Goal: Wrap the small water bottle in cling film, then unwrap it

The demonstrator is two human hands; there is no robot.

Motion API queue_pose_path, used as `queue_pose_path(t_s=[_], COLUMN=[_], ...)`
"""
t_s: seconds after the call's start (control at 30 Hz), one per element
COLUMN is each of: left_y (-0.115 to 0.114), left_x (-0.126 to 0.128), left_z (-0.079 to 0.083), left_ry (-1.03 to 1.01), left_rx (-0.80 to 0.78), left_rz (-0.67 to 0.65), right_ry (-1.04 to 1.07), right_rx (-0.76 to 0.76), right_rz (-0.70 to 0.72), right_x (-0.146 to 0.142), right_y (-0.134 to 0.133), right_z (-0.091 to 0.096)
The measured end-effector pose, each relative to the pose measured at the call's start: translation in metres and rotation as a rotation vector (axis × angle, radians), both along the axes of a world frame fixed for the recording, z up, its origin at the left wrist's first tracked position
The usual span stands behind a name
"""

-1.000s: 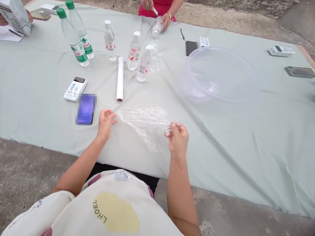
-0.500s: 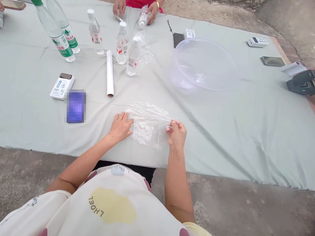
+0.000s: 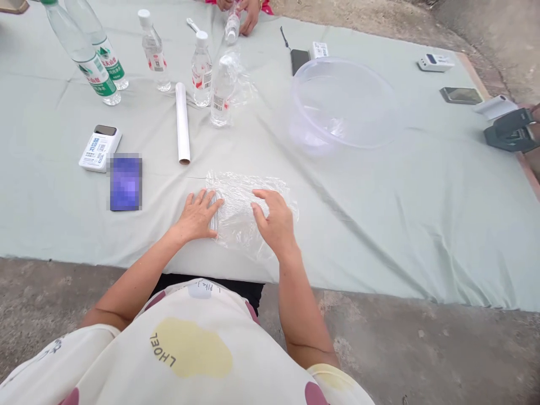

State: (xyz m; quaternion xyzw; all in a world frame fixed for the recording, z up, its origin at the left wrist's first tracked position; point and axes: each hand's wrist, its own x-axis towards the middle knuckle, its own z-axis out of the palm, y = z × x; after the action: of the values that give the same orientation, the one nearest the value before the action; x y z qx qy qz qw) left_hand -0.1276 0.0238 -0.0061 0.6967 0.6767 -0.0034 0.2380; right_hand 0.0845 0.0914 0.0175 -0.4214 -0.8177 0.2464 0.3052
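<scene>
A crumpled sheet of clear plastic wrap [image 3: 240,194] lies on the pale green cloth [image 3: 379,197] near its front edge. My left hand [image 3: 196,216] rests flat on the sheet's left edge, fingers spread. My right hand [image 3: 274,222] lies palm down on the sheet's right part, fingers stretched out. A white roll of wrap [image 3: 182,122] lies just beyond, pointing away from me. Neither hand grips anything.
A big clear plastic basin [image 3: 341,104] stands at the back right. Several water bottles [image 3: 201,67] stand at the back left, one wrapped in film [image 3: 223,84]. A power bank [image 3: 99,148] and a phone [image 3: 125,183] lie left. Another person's hands [image 3: 240,8] hold a bottle at the far edge.
My right hand let go of the wrap's right edge and came down flat on the sheet. My left hand moved in from the left and now presses the sheet.
</scene>
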Motion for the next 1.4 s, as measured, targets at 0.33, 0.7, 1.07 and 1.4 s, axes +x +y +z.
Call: queue_pose_path(t_s=[0.33, 0.7, 1.07, 1.4], left_y=[0.002, 0.131, 0.290, 0.284], left_x=[-0.018, -0.073, -0.135, -0.138], left_z=[0.002, 0.029, 0.030, 0.031], left_ry=[-0.124, -0.572, -0.633, -0.688], left_rx=[-0.061, 0.397, 0.593, 0.771], left_rz=[-0.055, 0.518, 1.026, 1.040], right_ry=[-0.668, -0.660, -0.556, -0.547], right_rx=[-0.092, -0.065, 0.073, 0.080], right_rz=[0.309, 0.191, 0.207, 0.203], right_x=[-0.040, -0.037, -0.031, -0.032], right_y=[-0.025, -0.009, -0.004, -0.001], right_z=[-0.048, -0.063, -0.087, -0.089])
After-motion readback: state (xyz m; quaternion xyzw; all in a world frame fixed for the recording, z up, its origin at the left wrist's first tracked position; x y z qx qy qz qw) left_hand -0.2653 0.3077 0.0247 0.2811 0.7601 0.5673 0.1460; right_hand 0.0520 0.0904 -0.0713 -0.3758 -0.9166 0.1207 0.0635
